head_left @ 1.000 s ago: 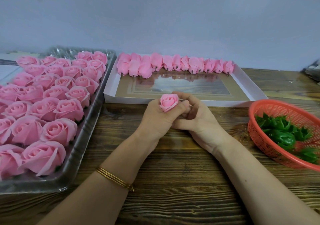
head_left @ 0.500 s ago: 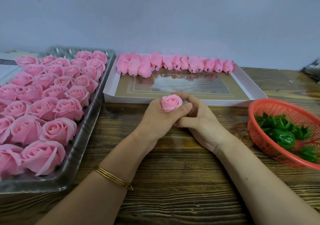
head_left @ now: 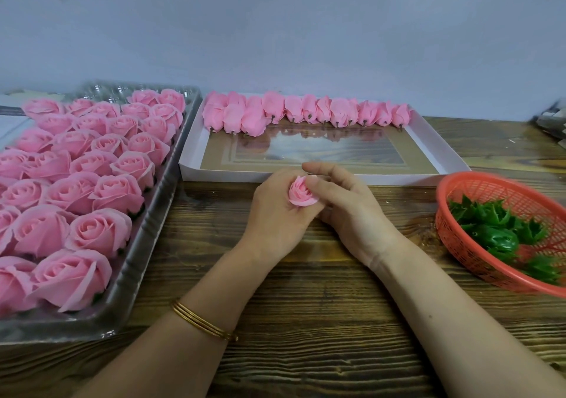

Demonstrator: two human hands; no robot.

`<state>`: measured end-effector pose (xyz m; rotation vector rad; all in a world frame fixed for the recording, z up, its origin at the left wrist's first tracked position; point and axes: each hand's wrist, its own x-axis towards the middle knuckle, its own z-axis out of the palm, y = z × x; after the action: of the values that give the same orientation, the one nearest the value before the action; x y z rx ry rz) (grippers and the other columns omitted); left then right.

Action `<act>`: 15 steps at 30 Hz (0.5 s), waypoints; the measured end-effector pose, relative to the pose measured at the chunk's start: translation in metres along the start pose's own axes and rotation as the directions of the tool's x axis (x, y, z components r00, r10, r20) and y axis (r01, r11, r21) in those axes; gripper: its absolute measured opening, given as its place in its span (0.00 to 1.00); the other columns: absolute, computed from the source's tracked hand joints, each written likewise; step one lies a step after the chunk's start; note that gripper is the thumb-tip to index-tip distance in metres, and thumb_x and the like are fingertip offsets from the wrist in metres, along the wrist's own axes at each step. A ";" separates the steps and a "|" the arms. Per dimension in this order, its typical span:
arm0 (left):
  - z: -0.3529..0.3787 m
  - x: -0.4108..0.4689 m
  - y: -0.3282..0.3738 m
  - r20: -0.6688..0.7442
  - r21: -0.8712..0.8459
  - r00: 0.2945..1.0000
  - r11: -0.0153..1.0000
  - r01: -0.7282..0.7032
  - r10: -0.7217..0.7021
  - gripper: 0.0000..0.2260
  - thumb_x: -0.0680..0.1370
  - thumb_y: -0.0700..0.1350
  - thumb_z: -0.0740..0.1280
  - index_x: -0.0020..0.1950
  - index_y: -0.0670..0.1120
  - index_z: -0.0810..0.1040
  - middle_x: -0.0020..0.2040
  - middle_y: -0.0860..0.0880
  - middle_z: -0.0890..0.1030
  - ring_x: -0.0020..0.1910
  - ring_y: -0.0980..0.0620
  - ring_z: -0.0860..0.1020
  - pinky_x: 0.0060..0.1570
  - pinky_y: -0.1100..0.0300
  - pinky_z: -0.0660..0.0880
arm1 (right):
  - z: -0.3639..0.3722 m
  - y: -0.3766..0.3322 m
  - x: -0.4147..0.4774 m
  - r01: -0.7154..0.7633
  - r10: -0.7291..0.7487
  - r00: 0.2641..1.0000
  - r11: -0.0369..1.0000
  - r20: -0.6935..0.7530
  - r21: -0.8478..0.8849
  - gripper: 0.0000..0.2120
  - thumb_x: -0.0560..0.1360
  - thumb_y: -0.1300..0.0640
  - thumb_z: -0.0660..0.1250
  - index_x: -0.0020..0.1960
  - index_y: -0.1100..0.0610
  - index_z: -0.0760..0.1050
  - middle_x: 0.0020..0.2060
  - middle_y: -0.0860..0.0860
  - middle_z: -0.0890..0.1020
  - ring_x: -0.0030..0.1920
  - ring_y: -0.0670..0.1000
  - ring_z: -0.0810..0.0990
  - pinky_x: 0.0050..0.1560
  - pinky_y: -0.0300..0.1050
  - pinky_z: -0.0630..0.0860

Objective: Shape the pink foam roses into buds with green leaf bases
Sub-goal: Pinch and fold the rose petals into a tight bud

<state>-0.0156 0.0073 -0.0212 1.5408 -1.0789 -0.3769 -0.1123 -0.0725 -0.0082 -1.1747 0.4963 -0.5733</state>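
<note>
Wooden plank surface (head_left: 306, 321) is carrying everything. A clear plastic tray (head_left: 147, 244) is sitting at the left, and open pink foam roses (head_left: 101, 232) are filling it in packed rows, petals spread wide. A shallow white box (head_left: 444, 152) is lying at the back centre, just beside the tray. A row of shaped pink buds (head_left: 306, 111) is lining its far wall, petals wrapped tight, short dark stubs pointing toward the viewer. An orange mesh basket (head_left: 459, 201) is sitting at the right and is holding glossy green leaf bases (head_left: 496, 238) with spiky points.

Both forearms are reaching in over the surface and meeting at centre, just in front of the box's near wall. The left grip (head_left: 275, 217) is curling around a single pink rose (head_left: 301, 194), back of the hand facing up. The right grip (head_left: 349, 214) is pinching the same rose from the right, thumb pressing on its side, index finger stretching over the top. The rose is sitting between both grips above the surface, half closed, centre spiral showing, outer petals gathering inward. Thin gold bangles (head_left: 202, 321) are circling the left wrist.
</note>
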 end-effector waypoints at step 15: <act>0.000 -0.001 -0.001 0.020 0.026 1.000 0.999 0.021 -0.022 0.03 0.74 0.43 0.72 0.43 0.44 0.82 0.38 0.47 0.83 0.39 0.49 0.80 0.41 0.51 0.75 | 0.000 0.003 0.000 0.012 -0.012 1.000 0.998 0.000 -0.060 0.21 0.64 0.60 0.72 0.56 0.60 0.77 0.44 0.54 0.82 0.47 0.53 0.82 0.59 0.53 0.76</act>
<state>-0.0156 0.0083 -0.0227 1.5754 -1.0870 -0.3956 -0.1116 -0.0712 -0.0113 -1.2357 0.5101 -0.5726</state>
